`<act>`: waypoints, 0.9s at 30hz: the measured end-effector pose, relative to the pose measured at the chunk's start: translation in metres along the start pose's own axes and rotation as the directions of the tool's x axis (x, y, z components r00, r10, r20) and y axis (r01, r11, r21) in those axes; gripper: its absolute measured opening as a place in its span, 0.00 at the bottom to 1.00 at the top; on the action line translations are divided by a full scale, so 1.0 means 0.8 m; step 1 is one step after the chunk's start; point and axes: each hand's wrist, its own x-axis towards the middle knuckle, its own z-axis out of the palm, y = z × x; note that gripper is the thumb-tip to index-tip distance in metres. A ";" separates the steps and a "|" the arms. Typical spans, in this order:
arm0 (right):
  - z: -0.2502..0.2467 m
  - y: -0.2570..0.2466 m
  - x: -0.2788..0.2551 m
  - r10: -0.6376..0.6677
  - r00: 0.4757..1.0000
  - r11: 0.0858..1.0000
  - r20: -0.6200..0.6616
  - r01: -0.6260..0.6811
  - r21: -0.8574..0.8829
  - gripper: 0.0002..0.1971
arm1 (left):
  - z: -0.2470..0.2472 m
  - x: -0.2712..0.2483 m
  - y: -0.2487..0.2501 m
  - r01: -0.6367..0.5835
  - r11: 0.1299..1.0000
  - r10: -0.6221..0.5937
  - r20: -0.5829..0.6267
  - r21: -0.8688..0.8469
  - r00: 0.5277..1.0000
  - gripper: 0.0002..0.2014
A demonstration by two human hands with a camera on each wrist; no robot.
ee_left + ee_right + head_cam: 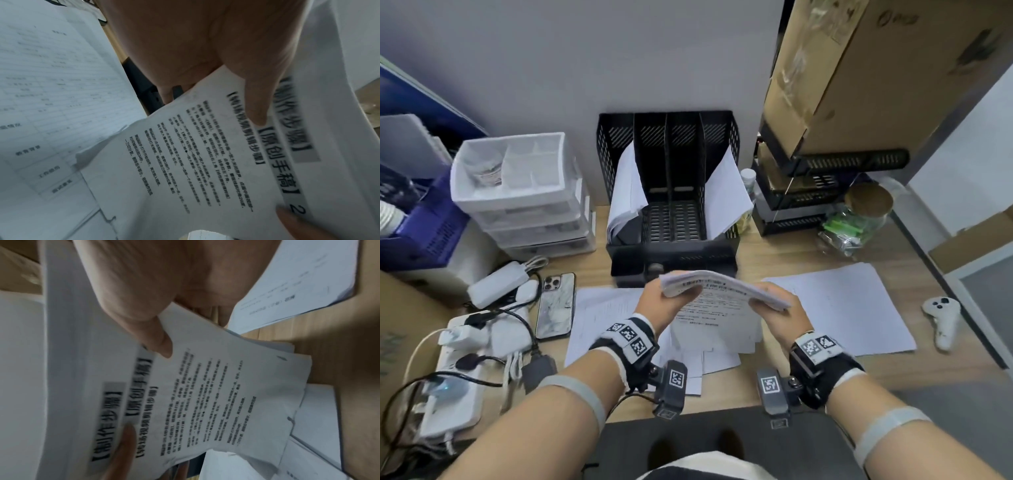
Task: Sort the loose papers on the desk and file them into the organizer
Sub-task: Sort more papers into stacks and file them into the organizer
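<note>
A stack of printed papers [722, 291] is held above the desk, just in front of the black organizer [674, 255]. My left hand [669, 301] grips its left end and my right hand [770, 308] grips its right end. In the left wrist view my thumb [257, 104] presses on the top sheet [205, 162]. The right wrist view shows my right thumb [158, 339] on the same stack [216, 402]. More loose sheets lie on the desk at the left [602, 315], at the right [842, 308] and under my hands [722, 356]. White sheets stand in the organizer's leftmost slot [625, 185] and rightmost slot [729, 195]; its two middle slots are empty.
A white drawer unit [517, 192] stands left of the organizer, with a phone [556, 305], chargers and a power strip [458, 377] in front of it. On the right are black wire trays [825, 192], a lidded jar [859, 219], a tall cardboard box [859, 68] and a white controller [941, 318].
</note>
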 end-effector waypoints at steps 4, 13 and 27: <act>-0.012 0.005 0.003 0.026 0.999 1.000 -0.044 -0.026 0.010 0.08 | 0.008 0.010 0.001 0.032 0.998 -0.031 -0.028 0.045 0.999 0.15; -0.043 0.006 0.038 0.100 0.995 0.972 0.015 -0.094 -0.217 0.25 | 0.005 0.028 0.064 0.039 0.933 -0.083 -0.106 -0.359 0.991 0.19; -0.081 -0.051 0.053 0.151 0.945 0.479 0.291 -0.328 0.814 0.26 | 0.013 0.011 0.124 -0.084 0.718 0.027 -0.092 -0.691 0.995 0.17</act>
